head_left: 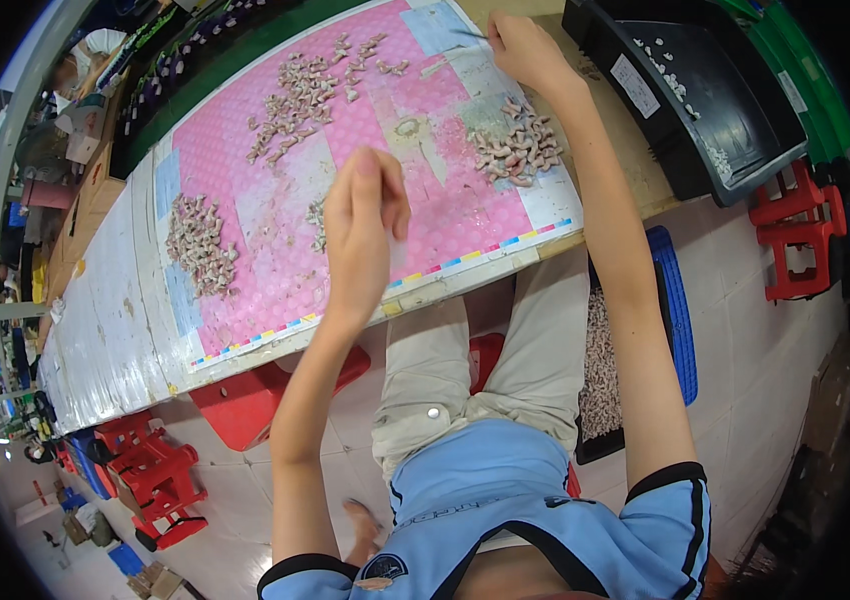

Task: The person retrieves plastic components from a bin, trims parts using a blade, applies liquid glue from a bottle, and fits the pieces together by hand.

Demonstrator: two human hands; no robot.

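Observation:
My left hand (369, 205) hovers over the middle of a pink printed sheet (440, 225) on the table, its fingers curled in and its thumb laid along them. Whatever sits inside that hand is hidden. Partly behind it lies a small cluster of grey-beige pieces (316, 222). Reaching to the sheet's far right edge, my right hand (530, 50) has its fingertips pinched together; what they hold is too small to make out. Similar small knobbly pieces lie in a heap (515, 150) nearer me than that hand, in a scattered group (295, 95) farther back, and in a heap (200, 245) at left.
A black plastic bin (735, 110) with some white bits inside stands at the far right. Under the table's right part is a dark tray of small pieces (605, 370) beside a blue basket (677, 310). Red stools (795, 230) stand on the floor.

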